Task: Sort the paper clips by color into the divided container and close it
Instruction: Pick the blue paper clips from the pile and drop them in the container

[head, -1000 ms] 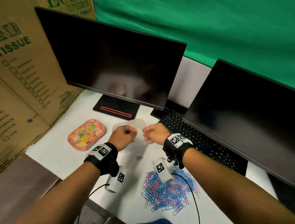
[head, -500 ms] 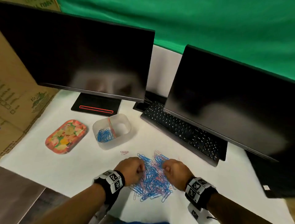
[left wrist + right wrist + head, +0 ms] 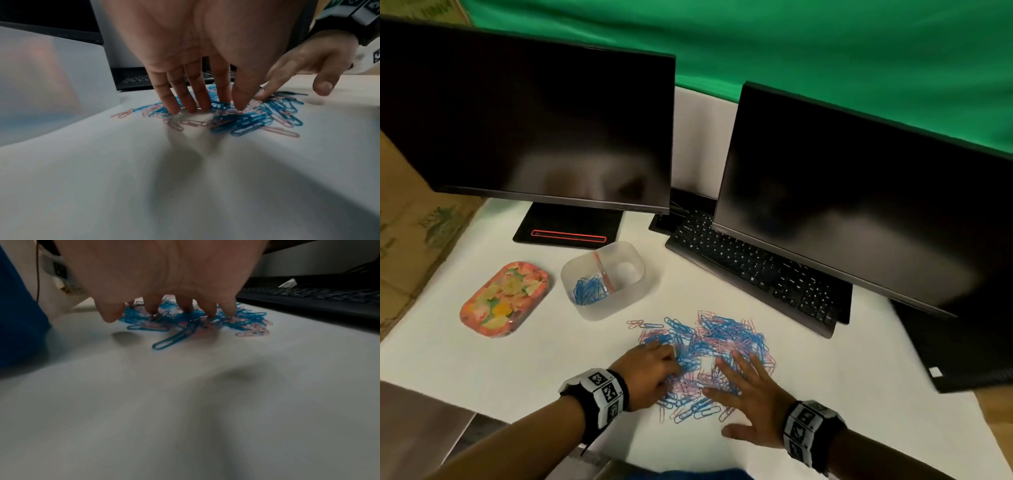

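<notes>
A loose pile of blue and pink paper clips (image 3: 717, 337) (image 3: 252, 120) (image 3: 242, 321) lies on the white table. My left hand (image 3: 654, 368) (image 3: 202, 107) sets its straight fingertips down on the pile's left side and grips nothing. My right hand (image 3: 748, 390) (image 3: 172, 311) is spread flat, fingers apart, pressing on the pile's right side. Behind the pile stands the translucent divided container (image 3: 633, 263) (image 3: 41, 81), open, with a pink divider. Blue clips (image 3: 587, 291) fill its left compartment; the right one looks empty. Its floral lid (image 3: 505, 301) lies to the left.
Two dark monitors (image 3: 534, 120) (image 3: 859, 205) and a black keyboard (image 3: 753, 270) close off the back and right. Cardboard boxes (image 3: 410, 233) stand at the left. The table's front edge runs just under my left wrist.
Both hands came back from the container to the pile. My right hand went from curled to spread flat on the clips, and the left now touches the pile with straight fingers.
</notes>
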Demonstrator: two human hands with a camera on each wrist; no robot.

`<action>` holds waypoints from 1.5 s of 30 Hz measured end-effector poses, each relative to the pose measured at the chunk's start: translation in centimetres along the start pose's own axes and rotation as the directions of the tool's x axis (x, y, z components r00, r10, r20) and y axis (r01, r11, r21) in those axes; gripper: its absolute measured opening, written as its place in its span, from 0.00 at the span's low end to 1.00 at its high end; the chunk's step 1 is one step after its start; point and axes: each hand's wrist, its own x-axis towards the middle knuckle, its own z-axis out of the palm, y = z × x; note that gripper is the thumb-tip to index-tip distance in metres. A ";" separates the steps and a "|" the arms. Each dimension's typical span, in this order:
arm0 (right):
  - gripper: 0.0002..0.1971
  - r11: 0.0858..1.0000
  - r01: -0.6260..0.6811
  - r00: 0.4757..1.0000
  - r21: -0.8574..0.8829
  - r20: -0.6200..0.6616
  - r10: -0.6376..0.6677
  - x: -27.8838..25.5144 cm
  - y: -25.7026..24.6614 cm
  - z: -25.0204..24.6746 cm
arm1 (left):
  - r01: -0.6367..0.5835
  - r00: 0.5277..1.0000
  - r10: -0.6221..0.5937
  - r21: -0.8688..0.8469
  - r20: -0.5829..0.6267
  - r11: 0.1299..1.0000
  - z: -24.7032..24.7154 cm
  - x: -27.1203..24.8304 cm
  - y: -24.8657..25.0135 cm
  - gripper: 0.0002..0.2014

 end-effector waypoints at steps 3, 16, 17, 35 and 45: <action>0.26 0.991 -0.036 0.995 0.126 -0.090 0.048 0.2 0.0 -1.2 | 0.043 0.999 -0.043 -0.029 -0.029 0.999 -0.4 -0.3 -0.1 0.13; 0.14 0.982 -0.125 0.964 0.139 -0.217 0.153 5.3 -1.6 -3.1 | 0.355 0.935 -0.354 -0.112 0.032 0.928 -0.9 0.7 0.8 0.07; 0.16 0.980 -0.136 0.966 0.144 -0.199 0.164 5.1 -1.5 -3.1 | 0.369 0.929 -0.367 -0.112 0.041 0.923 -0.8 0.6 0.6 0.07; 0.02 0.976 -0.097 0.963 0.194 -0.230 0.142 8.2 -2.6 -3.5 | 0.454 0.890 -0.456 -0.103 0.003 0.885 -1.4 2.0 1.2 0.09; 0.12 0.948 -0.104 0.945 0.300 -0.268 0.188 7.9 -3.3 -4.4 | 0.346 0.890 -0.450 -0.541 -0.069 0.767 -2.0 1.2 -0.2 0.10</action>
